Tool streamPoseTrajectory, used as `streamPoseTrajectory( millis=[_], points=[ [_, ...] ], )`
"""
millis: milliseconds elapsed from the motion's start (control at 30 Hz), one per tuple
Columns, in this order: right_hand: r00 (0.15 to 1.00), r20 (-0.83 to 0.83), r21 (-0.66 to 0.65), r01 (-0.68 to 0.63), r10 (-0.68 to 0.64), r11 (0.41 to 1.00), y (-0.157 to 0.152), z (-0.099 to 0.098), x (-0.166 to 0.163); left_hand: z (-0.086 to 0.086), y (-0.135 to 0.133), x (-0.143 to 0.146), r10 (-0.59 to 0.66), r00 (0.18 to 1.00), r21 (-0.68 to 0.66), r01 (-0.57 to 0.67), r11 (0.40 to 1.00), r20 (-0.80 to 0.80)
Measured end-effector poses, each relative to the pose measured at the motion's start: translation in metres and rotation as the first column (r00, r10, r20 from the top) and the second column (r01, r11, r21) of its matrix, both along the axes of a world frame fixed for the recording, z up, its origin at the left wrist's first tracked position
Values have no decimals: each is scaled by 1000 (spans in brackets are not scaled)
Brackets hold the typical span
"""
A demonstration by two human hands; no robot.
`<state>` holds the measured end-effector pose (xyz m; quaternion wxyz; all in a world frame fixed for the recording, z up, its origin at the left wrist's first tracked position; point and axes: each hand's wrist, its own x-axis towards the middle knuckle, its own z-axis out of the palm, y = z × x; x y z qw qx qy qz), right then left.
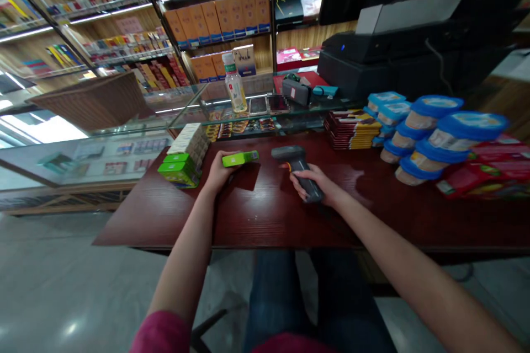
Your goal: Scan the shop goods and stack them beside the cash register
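My left hand (pixel 220 172) grips a small green box (pixel 240 159) just above the dark red counter (pixel 256 220); a printed label shows on its right end. My right hand (pixel 317 183) is wrapped round the handle of a black barcode scanner (pixel 296 161), whose head points left toward that box with a gap between them. Left of my left hand stand similar green boxes (pixel 180 170), in front of a row of pale boxes (pixel 188 140).
Red and yellow packets (pixel 351 129) are stacked at the back right, beside stacked blue-lidded tubs (pixel 430 138) and red packages (pixel 484 171). Behind the counter, a bottle (pixel 234 85) stands on a glass display case (pixel 194 107). A dark machine (pixel 351 66) occupies the back right.
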<state>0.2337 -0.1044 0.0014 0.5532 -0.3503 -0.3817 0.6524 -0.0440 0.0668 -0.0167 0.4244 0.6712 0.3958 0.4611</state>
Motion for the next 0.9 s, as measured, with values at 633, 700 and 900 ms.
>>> streamPoseTrajectory(
  millis=[633,700,900],
  points=[
    [995,102,46,11,-16,999,-10,-1,-4,-3,-3,3,-180,981,-46,184,982,67],
    [994,106,50,15,-20,999,-10,-1,-4,-5,-4,4,-143,987,-44,146,988,77],
    [996,73,46,43,-47,998,-9,-5,-4,2,-5,5,-131,990,-104,135,985,42]
  ],
)
